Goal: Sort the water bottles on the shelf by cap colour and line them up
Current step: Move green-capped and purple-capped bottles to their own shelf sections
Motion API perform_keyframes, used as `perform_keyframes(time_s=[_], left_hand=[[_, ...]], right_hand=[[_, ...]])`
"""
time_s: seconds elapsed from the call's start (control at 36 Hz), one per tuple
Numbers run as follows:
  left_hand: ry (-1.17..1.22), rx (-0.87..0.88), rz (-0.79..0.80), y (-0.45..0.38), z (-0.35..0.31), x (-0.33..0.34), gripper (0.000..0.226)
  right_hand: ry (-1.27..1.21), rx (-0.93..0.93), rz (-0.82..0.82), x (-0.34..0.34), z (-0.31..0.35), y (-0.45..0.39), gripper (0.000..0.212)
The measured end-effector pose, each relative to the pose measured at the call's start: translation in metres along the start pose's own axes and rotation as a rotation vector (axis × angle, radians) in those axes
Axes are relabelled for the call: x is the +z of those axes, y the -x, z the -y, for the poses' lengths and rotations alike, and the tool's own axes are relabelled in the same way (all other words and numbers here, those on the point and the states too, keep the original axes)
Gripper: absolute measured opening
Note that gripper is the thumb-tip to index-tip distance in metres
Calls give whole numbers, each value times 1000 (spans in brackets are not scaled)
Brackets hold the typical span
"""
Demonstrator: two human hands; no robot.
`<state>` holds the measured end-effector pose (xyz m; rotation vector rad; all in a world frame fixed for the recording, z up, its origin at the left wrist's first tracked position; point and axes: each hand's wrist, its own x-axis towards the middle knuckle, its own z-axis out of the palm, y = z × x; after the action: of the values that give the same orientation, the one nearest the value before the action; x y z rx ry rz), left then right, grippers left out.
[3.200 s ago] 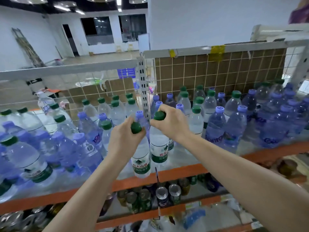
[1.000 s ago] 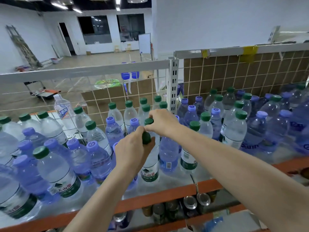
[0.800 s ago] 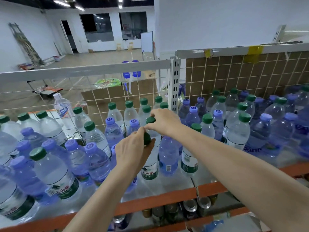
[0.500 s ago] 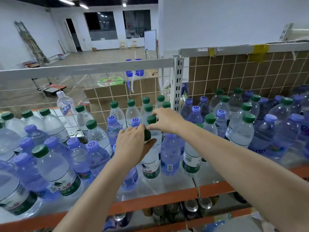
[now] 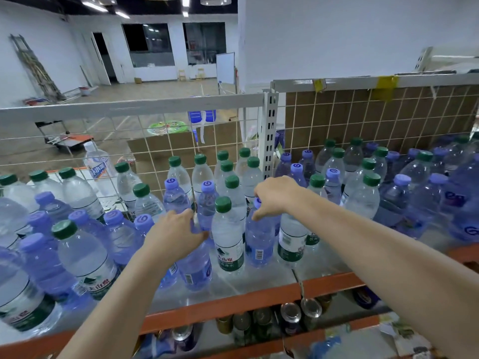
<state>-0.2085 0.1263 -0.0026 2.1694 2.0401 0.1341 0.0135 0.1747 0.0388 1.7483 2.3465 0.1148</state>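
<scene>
Both hands have let go of the green caps they held a moment ago. The green-capped bottle point(image 5: 228, 234) that the left hand carried now stands free and upright near the front of the shelf point(image 5: 233, 305), just in front of the other green-capped bottles point(image 5: 232, 189) by the white post point(image 5: 269, 133), so that placement looks finished. The left hand point(image 5: 176, 235) has dropped lower and curls its fingers point(image 5: 198, 230) round the neck of a purple-capped bottle point(image 5: 207, 203) just left of the freed one. The right hand point(image 5: 274, 196) has shifted onto the top of another purple-capped bottle point(image 5: 259, 242) just right of it, fingers bent over the cap; how firmly it holds I cannot tell. Judging by this, the next step is lifting these purple strays out of the green cluster, since purple and green still stand mixed on both sides of the post.
</scene>
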Motion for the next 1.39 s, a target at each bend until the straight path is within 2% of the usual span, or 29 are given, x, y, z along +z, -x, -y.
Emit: perform_keyframes(time_s=[0.08,0.19,0.42,0.61,0.75,0.86,1.03,1.22,1.39], left_hand=[[-39,-3,-88,4,-1,1,30],[3,-25,-205,9,-3,3,33],[45,-35,-309,26,-23,-9,24],[67,56,-364,41,-62,-31,25],[119,131,-305,45,-106,-35,30],[144,242,-235,49,-150,-28,30],[197,334,-181,42,-225,-6,36],[320,322,-159,25,-326,28,36],[347,281,-202,10,-402,48,41]], right_hand=[[-54,-4,-26,6,2,5,39],[-168,-11,-111,10,4,14,31],[-290,-21,-236,9,5,27,19],[-646,6,-392,3,-6,56,37],[-838,41,-549,2,-29,80,46],[-838,80,-560,9,-57,96,34],[-769,95,-592,34,-128,120,38],[-648,77,-552,65,-232,152,40],[-642,125,-503,85,-314,177,41]])
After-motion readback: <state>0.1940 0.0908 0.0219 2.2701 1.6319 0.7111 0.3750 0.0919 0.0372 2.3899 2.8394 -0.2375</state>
